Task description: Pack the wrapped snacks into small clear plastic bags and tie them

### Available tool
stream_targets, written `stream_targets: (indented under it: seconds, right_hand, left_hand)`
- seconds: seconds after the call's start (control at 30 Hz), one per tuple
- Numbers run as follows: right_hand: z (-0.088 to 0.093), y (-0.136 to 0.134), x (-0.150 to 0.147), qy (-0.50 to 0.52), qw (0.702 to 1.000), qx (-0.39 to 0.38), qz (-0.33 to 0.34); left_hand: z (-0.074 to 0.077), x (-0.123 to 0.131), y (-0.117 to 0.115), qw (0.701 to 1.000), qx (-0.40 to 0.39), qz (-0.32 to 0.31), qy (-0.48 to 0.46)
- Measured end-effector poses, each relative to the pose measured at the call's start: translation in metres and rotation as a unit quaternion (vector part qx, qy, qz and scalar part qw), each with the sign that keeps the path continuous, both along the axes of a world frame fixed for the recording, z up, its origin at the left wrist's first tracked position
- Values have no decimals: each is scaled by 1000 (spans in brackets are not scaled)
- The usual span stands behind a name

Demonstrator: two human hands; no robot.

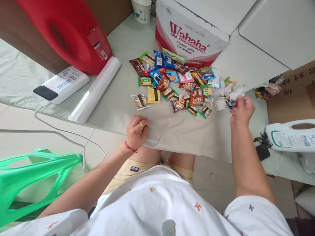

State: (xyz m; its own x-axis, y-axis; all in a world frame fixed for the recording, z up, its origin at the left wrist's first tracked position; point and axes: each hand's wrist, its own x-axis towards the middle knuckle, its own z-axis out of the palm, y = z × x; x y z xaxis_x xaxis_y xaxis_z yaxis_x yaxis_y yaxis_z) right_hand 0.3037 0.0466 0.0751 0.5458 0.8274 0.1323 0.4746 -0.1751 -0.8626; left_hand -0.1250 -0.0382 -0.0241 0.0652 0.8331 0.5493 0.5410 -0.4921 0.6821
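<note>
My left hand (137, 132) rests at the front edge of the cloth-covered table, its fingers curled in and nothing visible in them. My right hand (243, 110) is at the right end of a heap of wrapped snacks (172, 78), with its fingers pressed together. Its fingertips meet a crumpled clear plastic bag (230, 91) and small packets, but what they pinch is hidden. A white-wrapped piece (220, 104) lies just left of that hand. Nearest my left hand are a round biscuit packet (140, 102) and a yellow packet (154, 94).
A Wahaha water carton (189, 36) stands behind the snacks. On the left are a roll of clear plastic bags (94, 90), a white corded device (62, 83) and a red jug (81, 39). A white detergent bottle (291, 136) lies right, near black scissors (264, 140). A green stool (36, 177) stands lower left.
</note>
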Motion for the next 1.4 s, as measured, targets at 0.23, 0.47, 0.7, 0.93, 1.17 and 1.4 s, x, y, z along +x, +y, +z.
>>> stream_targets:
  seconds: [0.23,0.47,0.7,0.93,1.17,1.4]
  right_hand:
    - [-53,-158,-138,252,964,-43,80]
    - [-69,-193,-154,323,943,-36,71]
    - [-62,-187,-143,249,961,-36,115]
    - [-58,-177,-128,298,953,-34,44]
    - [-50,-183,-102,295,955,-34,12]
    - [-42,-188,-82,301,953,-31,5]
  left_hand:
    - [39,88,-39,786,-467,-255,-315]
    - [27,117,-43,775,-484,-238,-330]
    - [24,114,-50,825,-439,-260,-244]
    - [23,96,-30,825,-447,-249,-240]
    - [29,67,-16,877,-380,-272,-111]
    - [37,44,-10,918,-338,-196,-66]
